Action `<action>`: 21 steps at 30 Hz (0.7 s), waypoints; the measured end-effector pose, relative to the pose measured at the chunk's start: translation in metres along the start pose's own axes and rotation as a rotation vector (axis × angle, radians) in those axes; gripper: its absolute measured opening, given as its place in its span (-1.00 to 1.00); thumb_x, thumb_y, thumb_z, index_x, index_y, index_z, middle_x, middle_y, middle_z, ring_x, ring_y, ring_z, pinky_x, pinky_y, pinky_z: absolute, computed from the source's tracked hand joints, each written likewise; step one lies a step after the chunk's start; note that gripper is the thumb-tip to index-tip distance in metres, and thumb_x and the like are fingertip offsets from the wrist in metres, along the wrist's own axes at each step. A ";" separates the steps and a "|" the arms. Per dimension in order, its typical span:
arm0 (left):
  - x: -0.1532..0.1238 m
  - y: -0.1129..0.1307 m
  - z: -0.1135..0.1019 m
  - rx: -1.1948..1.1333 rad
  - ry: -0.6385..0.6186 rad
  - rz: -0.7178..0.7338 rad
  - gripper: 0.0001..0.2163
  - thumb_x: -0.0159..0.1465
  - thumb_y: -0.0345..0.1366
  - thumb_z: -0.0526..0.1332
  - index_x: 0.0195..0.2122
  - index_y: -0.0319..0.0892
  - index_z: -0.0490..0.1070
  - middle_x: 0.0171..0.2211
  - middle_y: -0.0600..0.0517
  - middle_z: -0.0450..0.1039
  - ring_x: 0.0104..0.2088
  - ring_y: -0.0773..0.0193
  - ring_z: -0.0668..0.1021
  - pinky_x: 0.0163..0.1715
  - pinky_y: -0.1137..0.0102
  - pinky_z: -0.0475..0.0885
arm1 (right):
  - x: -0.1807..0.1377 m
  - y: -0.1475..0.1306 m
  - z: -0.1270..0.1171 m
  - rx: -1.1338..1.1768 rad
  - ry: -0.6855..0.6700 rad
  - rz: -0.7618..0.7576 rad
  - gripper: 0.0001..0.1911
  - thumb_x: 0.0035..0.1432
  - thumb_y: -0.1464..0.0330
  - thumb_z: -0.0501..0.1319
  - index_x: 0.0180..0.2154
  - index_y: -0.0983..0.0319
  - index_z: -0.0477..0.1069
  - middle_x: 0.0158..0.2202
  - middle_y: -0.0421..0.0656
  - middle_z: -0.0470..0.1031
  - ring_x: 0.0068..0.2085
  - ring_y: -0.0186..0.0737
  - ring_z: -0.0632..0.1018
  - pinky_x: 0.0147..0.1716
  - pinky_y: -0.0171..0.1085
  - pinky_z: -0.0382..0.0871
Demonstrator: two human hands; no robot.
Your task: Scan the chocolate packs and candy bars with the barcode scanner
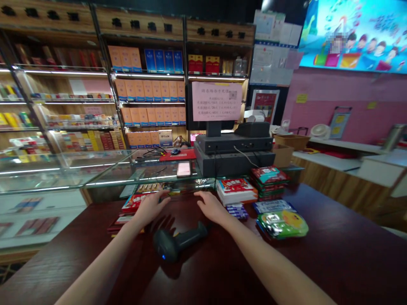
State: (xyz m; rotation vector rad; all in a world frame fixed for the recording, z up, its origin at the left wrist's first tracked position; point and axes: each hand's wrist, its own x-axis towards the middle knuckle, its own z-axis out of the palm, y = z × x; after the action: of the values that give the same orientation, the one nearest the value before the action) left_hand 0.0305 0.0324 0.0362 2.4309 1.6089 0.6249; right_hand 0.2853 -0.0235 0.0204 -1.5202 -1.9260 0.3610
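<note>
My left hand (pixel 153 208) is held over the dark wooden counter (pixel 235 271), fingers stretched and apart, with nothing visible in it. It overlaps a stack of red snack packs (pixel 132 204) on the left; whether it touches them I cannot tell. My right hand (pixel 212 206) reaches forward with its fingers extended and holds nothing. Just right of it lie some purple packs (pixel 237 211) and a white-and-red box (pixel 235 190). Between my forearms a black barcode scanner (pixel 178 243) lies on its side, a blue light lit on its head.
Behind the box stands a cash register (pixel 235 159) with a pink sign (pixel 216 101). To the right are stacked red-green packs (pixel 270 182), a blue pack (pixel 275 206) and a green-yellow pack (pixel 282 224). A glass display case (pixel 104 173) borders the counter, with stocked shelves (pixel 149 101) beyond.
</note>
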 end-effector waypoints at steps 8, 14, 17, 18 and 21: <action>0.015 0.044 0.013 -0.011 -0.084 0.121 -0.55 0.33 -0.11 0.06 0.17 -0.15 0.40 0.03 -0.07 0.59 0.03 0.07 0.60 0.05 0.28 0.41 | -0.006 0.040 -0.031 -0.035 0.101 0.063 -0.58 0.23 0.51 0.13 0.10 0.25 0.47 0.11 -0.05 0.54 0.16 -0.13 0.49 0.24 -0.13 0.24; 0.025 0.071 0.024 -0.008 -0.117 0.177 -0.59 0.32 -0.15 0.09 0.16 -0.06 0.42 0.06 -0.01 0.57 0.07 0.11 0.58 0.09 0.31 0.39 | -0.013 0.062 -0.053 -0.080 0.150 0.135 -0.59 0.23 0.50 0.12 0.09 0.26 0.47 0.10 -0.05 0.55 0.16 -0.12 0.49 0.20 -0.16 0.28; 0.031 0.082 0.031 -0.035 -0.137 0.207 -0.58 0.30 -0.15 0.12 0.17 -0.05 0.41 0.09 0.00 0.56 0.10 0.09 0.56 0.12 0.28 0.37 | -0.016 0.072 -0.063 -0.103 0.174 0.145 -0.58 0.23 0.51 0.12 0.10 0.25 0.47 0.09 -0.06 0.56 0.14 -0.12 0.51 0.18 -0.18 0.29; 0.033 0.086 0.034 -0.042 -0.143 0.212 -0.57 0.30 -0.16 0.12 0.18 -0.05 0.41 0.09 -0.01 0.55 0.10 0.08 0.56 0.12 0.27 0.37 | -0.018 0.076 -0.067 -0.107 0.182 0.147 -0.58 0.22 0.51 0.11 0.09 0.26 0.47 0.08 -0.05 0.56 0.14 -0.13 0.51 0.18 -0.18 0.28; 0.039 0.098 0.040 -0.047 -0.159 0.228 -0.57 0.29 -0.16 0.14 0.18 -0.07 0.41 0.09 -0.03 0.55 0.09 0.07 0.56 0.12 0.25 0.37 | -0.021 0.087 -0.076 -0.148 0.214 0.153 -0.59 0.21 0.52 0.11 0.08 0.27 0.49 0.07 -0.06 0.57 0.14 -0.15 0.50 0.19 -0.21 0.27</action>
State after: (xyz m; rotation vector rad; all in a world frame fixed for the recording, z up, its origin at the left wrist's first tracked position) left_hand 0.1429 0.0312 0.0444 2.5777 1.2553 0.4807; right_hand 0.4025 -0.0313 0.0203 -1.7334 -1.7064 0.1167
